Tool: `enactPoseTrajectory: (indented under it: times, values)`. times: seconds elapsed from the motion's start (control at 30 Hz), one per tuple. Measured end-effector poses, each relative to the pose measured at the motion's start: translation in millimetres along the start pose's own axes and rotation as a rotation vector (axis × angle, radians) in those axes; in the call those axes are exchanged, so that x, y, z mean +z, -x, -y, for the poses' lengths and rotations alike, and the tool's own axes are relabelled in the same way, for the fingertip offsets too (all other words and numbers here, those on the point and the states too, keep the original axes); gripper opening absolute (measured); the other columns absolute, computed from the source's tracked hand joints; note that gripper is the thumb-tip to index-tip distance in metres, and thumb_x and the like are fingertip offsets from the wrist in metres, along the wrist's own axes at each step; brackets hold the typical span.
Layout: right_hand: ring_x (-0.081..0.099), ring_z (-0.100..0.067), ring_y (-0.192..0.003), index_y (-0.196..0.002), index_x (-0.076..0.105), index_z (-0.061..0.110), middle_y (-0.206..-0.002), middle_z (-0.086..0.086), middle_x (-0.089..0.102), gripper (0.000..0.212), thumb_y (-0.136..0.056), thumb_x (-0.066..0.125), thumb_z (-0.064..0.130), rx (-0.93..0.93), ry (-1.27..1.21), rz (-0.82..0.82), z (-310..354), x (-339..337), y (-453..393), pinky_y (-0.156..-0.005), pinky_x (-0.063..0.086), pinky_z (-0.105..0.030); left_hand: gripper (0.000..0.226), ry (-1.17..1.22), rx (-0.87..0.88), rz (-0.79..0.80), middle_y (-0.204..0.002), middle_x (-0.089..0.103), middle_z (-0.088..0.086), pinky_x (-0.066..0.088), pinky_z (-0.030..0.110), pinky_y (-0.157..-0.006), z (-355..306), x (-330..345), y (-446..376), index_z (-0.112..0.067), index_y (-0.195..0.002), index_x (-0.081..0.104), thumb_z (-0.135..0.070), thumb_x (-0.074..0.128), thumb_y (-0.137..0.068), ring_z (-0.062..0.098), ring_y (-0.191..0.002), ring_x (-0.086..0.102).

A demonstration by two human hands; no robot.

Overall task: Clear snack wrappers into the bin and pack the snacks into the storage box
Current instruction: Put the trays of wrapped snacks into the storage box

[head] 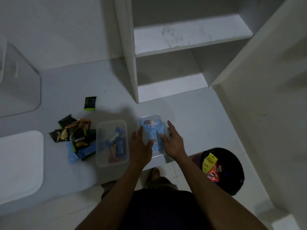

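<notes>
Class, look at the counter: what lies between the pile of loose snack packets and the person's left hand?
In the head view, an open clear storage box with snack packets inside sits between the pile of packets and the left hand.

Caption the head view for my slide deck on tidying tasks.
Both hands, left hand and right hand, rest open on a clear snack-filled box beside a second storage box; bin below.
</notes>
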State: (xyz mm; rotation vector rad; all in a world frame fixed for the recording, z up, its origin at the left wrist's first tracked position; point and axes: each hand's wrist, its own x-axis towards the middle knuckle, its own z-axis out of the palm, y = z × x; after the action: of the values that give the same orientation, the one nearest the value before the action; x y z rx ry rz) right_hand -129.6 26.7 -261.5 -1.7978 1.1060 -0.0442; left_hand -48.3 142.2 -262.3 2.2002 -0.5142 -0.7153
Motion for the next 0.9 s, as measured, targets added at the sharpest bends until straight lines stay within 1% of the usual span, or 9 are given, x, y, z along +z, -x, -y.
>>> enactPoseTrajectory:
  times: [0.07,0.13,0.2,0.33,0.43,0.5,0.6,0.73,0.9]
  values:
    - [0.049,-0.027,-0.133,-0.154,0.024,0.018,-0.151,-0.009,0.044,0.063,-0.100,0.053,0.031,0.005,0.012,0.026,0,-1,-5,-0.111,0.042,-0.043,0.089,0.025,-0.006,0.000,-0.137,0.050,0.014,0.033,0.017,-0.086,1,5,0,-0.010,-0.149,0.032,-0.071,0.037,-0.084,0.012,-0.114,0.047]
    - [0.048,-0.027,-0.133,-0.155,0.024,0.016,-0.152,-0.010,0.043,0.061,-0.101,0.052,0.026,0.006,0.035,0.044,-1,-2,-9,-0.109,0.038,-0.031,0.079,0.019,-0.019,0.023,-0.137,0.052,0.014,0.035,0.019,-0.087,-2,6,0,-0.008,-0.148,0.034,-0.059,0.046,-0.089,0.016,-0.115,0.052]
    - [0.047,-0.026,-0.134,-0.155,0.024,0.014,-0.153,-0.009,0.041,0.062,-0.101,0.052,0.024,0.008,0.048,0.054,-1,-2,-11,-0.106,0.036,-0.026,0.069,-0.001,-0.030,0.018,-0.138,0.052,0.013,0.036,0.019,-0.088,-4,8,-3,-0.008,-0.148,0.035,-0.038,0.062,-0.092,0.022,-0.119,0.054]
    - [0.045,-0.025,-0.136,-0.154,0.027,0.017,-0.153,-0.007,0.042,0.067,-0.097,0.059,0.025,-0.016,-0.005,0.019,2,-1,-10,-0.114,0.038,-0.037,0.066,0.067,-0.028,-0.026,-0.131,0.053,0.002,0.045,0.025,-0.091,-8,4,-6,-0.013,-0.145,0.039,-0.026,0.070,-0.088,0.018,-0.117,0.055]
    - [0.050,-0.023,-0.132,-0.154,0.029,0.024,-0.150,-0.004,0.046,0.068,-0.095,0.063,0.030,-0.025,-0.116,-0.025,15,2,-3,-0.108,0.045,-0.043,0.070,0.075,-0.037,-0.073,-0.137,0.050,0.005,0.038,0.021,-0.095,-15,-11,-3,-0.013,-0.148,0.035,-0.019,0.071,-0.088,0.019,-0.125,0.049]
    - [0.051,-0.022,-0.131,-0.153,0.030,0.026,-0.149,-0.003,0.047,0.068,-0.094,0.063,0.031,-0.048,-0.152,-0.041,27,8,5,-0.106,0.048,-0.042,0.074,0.058,-0.034,-0.103,-0.145,0.047,0.007,0.034,0.021,-0.100,-16,-26,-1,-0.015,-0.150,0.033,-0.018,0.072,-0.087,0.021,-0.132,0.045]
    - [0.050,-0.022,-0.132,-0.153,0.030,0.027,-0.149,-0.002,0.047,0.069,-0.094,0.065,0.031,-0.090,-0.183,-0.018,49,25,19,-0.105,0.049,-0.044,0.078,0.027,-0.025,-0.146,-0.149,0.043,0.005,0.032,0.028,-0.107,-6,-59,6,-0.020,-0.151,0.031,-0.021,0.074,-0.085,0.021,-0.135,0.042]
    - [0.049,-0.022,-0.132,-0.154,0.028,0.024,-0.151,-0.003,0.045,0.068,-0.095,0.063,0.027,-0.114,-0.191,0.063,74,59,38,-0.103,0.046,-0.031,0.081,-0.020,-0.067,-0.173,-0.150,0.041,0.006,0.035,0.034,-0.106,23,-99,20,-0.023,-0.152,0.029,-0.024,0.074,-0.084,0.022,-0.134,0.041]
    - [0.048,-0.025,-0.134,-0.155,0.025,0.022,-0.152,-0.005,0.043,0.069,-0.096,0.061,0.029,-0.123,-0.142,0.085,90,99,55,-0.108,0.044,-0.038,0.081,-0.043,-0.070,-0.151,-0.152,0.038,0.009,0.032,0.031,-0.108,51,-130,28,-0.017,-0.152,0.029,-0.022,0.074,-0.085,0.024,-0.137,0.037]
